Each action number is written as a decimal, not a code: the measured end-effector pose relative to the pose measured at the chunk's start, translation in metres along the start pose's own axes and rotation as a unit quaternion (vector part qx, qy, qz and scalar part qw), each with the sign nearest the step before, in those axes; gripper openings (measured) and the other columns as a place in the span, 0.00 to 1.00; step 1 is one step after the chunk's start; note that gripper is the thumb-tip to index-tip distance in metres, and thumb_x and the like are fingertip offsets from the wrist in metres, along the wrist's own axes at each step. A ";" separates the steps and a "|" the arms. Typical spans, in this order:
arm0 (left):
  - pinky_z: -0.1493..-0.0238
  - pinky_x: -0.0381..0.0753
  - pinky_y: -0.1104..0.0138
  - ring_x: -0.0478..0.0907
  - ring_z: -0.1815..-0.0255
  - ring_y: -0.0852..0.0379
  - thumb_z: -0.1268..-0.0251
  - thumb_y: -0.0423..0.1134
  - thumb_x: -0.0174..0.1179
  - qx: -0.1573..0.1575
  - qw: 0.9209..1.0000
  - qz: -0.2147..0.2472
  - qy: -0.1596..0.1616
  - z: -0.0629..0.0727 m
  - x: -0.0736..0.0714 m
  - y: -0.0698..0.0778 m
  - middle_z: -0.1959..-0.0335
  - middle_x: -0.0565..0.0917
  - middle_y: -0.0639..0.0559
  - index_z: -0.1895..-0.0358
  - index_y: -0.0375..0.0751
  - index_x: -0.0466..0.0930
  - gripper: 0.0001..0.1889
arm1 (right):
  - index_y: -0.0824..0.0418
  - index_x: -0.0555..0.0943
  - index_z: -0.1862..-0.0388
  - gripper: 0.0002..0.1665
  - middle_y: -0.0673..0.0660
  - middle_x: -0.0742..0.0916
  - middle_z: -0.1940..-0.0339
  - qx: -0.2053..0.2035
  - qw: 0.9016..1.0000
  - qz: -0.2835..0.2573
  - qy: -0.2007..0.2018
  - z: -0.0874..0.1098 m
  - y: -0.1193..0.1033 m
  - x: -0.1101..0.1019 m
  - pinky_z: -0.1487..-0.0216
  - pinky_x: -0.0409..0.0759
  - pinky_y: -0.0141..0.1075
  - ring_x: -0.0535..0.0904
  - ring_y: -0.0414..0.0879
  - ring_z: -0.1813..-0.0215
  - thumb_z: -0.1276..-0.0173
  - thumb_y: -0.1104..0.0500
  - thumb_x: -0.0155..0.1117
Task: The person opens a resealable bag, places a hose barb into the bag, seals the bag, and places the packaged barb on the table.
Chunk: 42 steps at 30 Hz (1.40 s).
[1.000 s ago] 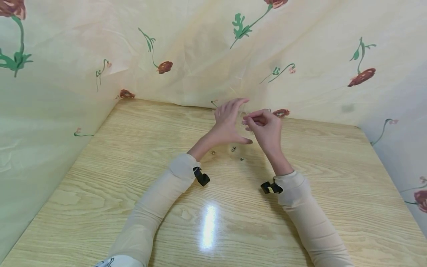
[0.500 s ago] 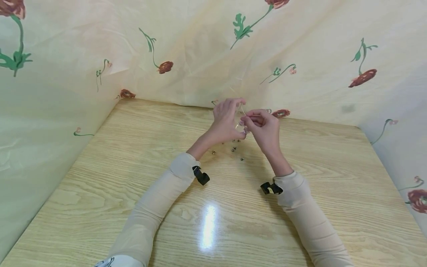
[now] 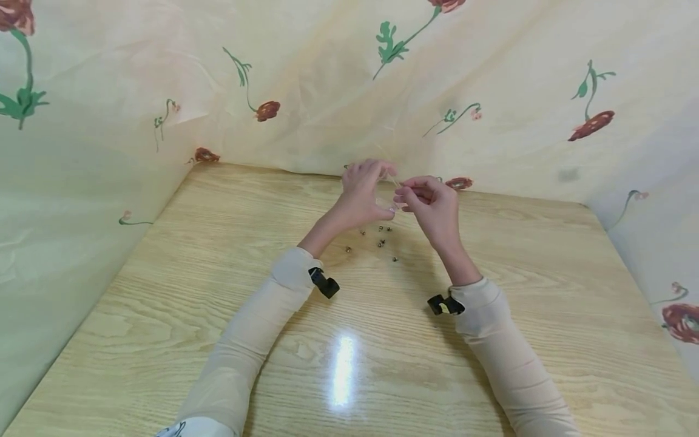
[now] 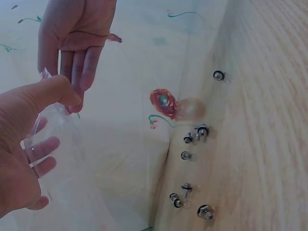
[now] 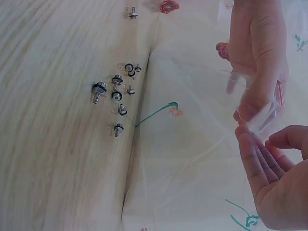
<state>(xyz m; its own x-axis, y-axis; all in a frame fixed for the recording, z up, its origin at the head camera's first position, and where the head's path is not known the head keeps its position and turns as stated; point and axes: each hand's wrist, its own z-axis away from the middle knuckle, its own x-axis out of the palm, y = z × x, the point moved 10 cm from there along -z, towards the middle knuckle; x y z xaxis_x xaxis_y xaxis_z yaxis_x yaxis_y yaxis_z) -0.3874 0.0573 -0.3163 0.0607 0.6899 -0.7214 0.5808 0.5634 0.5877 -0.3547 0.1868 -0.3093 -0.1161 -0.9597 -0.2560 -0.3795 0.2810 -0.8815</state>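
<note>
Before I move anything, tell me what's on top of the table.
Several small metal parts lie scattered on the table, near the flowered cloth. In the head view, the left sleeve and right sleeve cover some of the table, so anything beneath them cannot be seen.

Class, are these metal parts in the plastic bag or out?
Out: the metal parts lie loose on the table, apart from the plastic bag.
</note>
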 end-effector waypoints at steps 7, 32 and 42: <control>0.25 0.48 0.45 0.62 0.32 0.47 0.47 0.42 0.75 -0.005 1.000 -0.007 -0.014 0.001 -0.005 -0.010 0.39 0.73 0.50 0.38 0.47 0.68 0.34 | 0.73 0.84 0.54 0.12 0.74 0.89 0.57 0.000 1.000 0.010 -0.005 -0.003 0.000 -0.002 0.62 0.85 0.28 0.88 0.33 0.65 0.27 0.63 0.63; 0.24 0.42 0.43 0.58 0.27 0.43 0.49 0.36 0.71 -0.022 0.997 -0.022 -0.074 0.016 0.001 -0.045 0.37 0.73 0.48 0.37 0.45 0.69 0.34 | 0.68 0.85 0.54 0.10 0.65 0.88 0.54 -0.007 0.993 0.110 -0.046 0.002 0.002 0.003 0.49 0.79 0.25 0.81 0.29 0.58 0.28 0.62 0.64; 0.26 0.45 0.43 0.63 0.39 0.46 0.48 0.36 0.72 -0.011 0.997 -0.024 -0.075 0.016 -0.004 -0.044 0.43 0.73 0.45 0.39 0.47 0.69 0.31 | 0.69 0.86 0.56 0.08 0.65 0.89 0.55 -0.031 0.980 0.160 -0.114 0.013 0.010 0.017 0.41 0.80 0.53 0.85 0.53 0.53 0.30 0.66 0.65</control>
<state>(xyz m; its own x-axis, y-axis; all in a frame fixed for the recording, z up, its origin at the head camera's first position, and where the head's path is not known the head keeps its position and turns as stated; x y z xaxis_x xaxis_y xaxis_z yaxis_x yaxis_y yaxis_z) -0.4007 0.0225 -0.3452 0.1541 0.5869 -0.7948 0.5675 0.6060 0.5575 -0.3482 0.1733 -0.3272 -0.0322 -0.7966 -0.6037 -0.4132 0.5606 -0.7177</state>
